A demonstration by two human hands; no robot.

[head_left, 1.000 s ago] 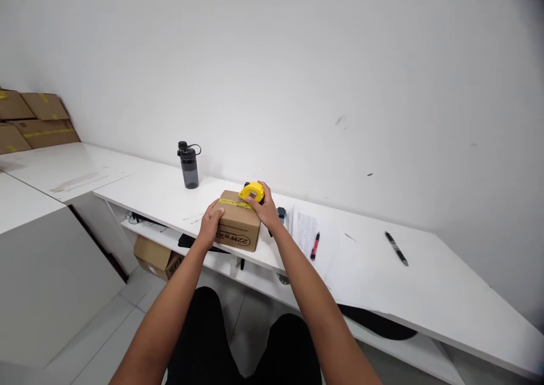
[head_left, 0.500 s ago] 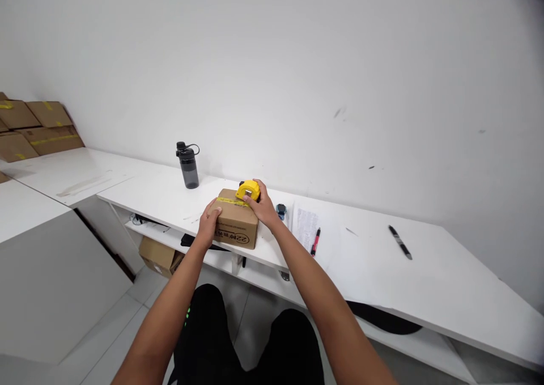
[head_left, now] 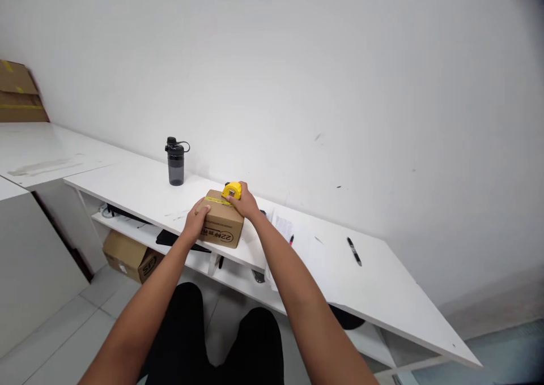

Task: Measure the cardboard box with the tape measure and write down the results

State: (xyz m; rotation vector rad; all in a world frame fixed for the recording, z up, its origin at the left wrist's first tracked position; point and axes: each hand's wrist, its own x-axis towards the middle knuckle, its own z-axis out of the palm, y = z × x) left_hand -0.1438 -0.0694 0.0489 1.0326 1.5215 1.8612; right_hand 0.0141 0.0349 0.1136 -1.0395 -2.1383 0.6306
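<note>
A small cardboard box (head_left: 221,223) with dark printing on its front sits near the front edge of the white desk. My left hand (head_left: 196,219) grips its left side, thumb on the top edge and fingers round the far side. In my right hand (head_left: 246,201) is a yellow tape measure (head_left: 232,191), held against the right part of the box top. A yellow strip (head_left: 217,201) with dark marks crosses the top between the hands; whether it is the measure's blade or packing tape I cannot tell.
A dark water bottle (head_left: 175,164) stands behind the box to the left. Papers (head_left: 281,225) and a black pen (head_left: 354,251) lie to the right. Taped boxes (head_left: 19,93) are stacked at the far left. Below the desk sits an open carton (head_left: 127,255).
The view has swung to the right, so the desk and things appear further left. Both hands keep their grip, and the tape measure stays at the box's right side.
</note>
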